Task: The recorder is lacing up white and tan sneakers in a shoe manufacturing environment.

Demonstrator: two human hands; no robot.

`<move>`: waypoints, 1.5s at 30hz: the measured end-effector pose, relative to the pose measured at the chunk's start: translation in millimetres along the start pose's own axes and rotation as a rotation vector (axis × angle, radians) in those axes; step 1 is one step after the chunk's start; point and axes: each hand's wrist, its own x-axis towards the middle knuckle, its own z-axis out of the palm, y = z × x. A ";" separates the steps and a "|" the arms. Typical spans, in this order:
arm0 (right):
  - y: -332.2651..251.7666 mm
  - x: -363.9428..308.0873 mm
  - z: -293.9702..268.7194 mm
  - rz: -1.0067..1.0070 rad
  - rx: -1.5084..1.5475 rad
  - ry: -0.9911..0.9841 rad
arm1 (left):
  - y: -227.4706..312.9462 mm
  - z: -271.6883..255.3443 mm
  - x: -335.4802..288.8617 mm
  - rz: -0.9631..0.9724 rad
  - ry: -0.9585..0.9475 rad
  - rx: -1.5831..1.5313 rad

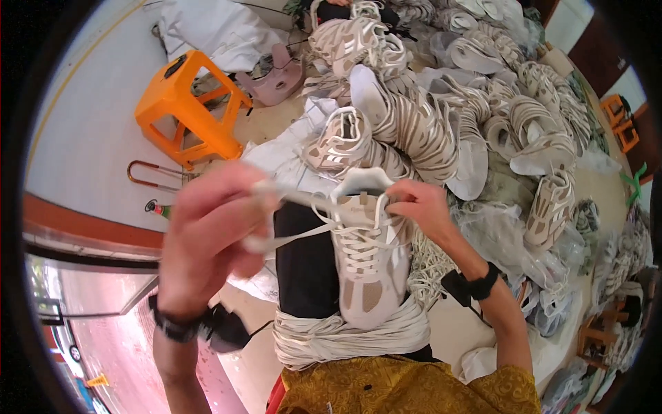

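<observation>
While the lace (pixel 298 239) is held out leftward by the left hand (pixel 217 231), closed on it and blurred, the beige shoe (pixel 372 297) is supported on the black-clad lap (pixel 303 269). The shoe's right upper edge is pinched by the right hand (pixel 418 209); whether a strand is also gripped there cannot be told. The shoe's tongue is partly crossed by the lace. A lace bundle (pixel 352 339) is overlapped by the shoe's toe; loose laces (pixel 429 269) are bunched just right. Space beyond the shoe is taken up by piled shoe uppers (pixel 422 138). Far left of the shoe, an orange stool (pixel 158 110) is noted; well right, clear plastic (pixel 507 238) is strewn.
</observation>
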 end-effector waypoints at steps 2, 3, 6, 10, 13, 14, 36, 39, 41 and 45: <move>-47.1 -11.3 0.3 -0.281 -0.084 0.058 | -5.2 6.2 10.7 -0.085 -0.007 -0.101; -69.9 -18.4 5.5 -0.355 -0.051 0.006 | -9.9 11.2 10.4 -0.084 -0.005 -0.108; -103.7 -10.8 33.8 -0.405 0.042 -0.123 | -15.0 20.2 9.4 -0.037 -0.123 -0.060; -87.4 -5.4 20.7 -0.546 -0.004 -0.139 | -23.7 16.2 26.2 0.205 -0.064 0.138; -77.8 -16.4 -2.5 0.004 0.440 -0.009 | -61.0 -10.6 56.3 0.400 0.057 0.738; -73.2 -18.6 -8.5 -0.001 0.440 -0.018 | -85.5 -16.5 59.9 0.436 0.007 0.860; -10.4 -16.3 -48.2 0.189 0.641 0.236 | -119.5 -68.3 -10.6 -0.127 -0.144 0.239; 0.6 -10.9 -40.2 0.146 0.713 0.220 | -139.1 -100.8 -18.0 0.042 -0.059 -0.512; 0.0 -19.6 -49.8 0.140 0.759 0.314 | -140.3 -101.4 -14.2 0.115 -0.056 -0.572; 9.3 -28.7 -65.1 0.094 0.789 0.377 | -130.5 -101.8 -13.4 0.244 0.087 -0.725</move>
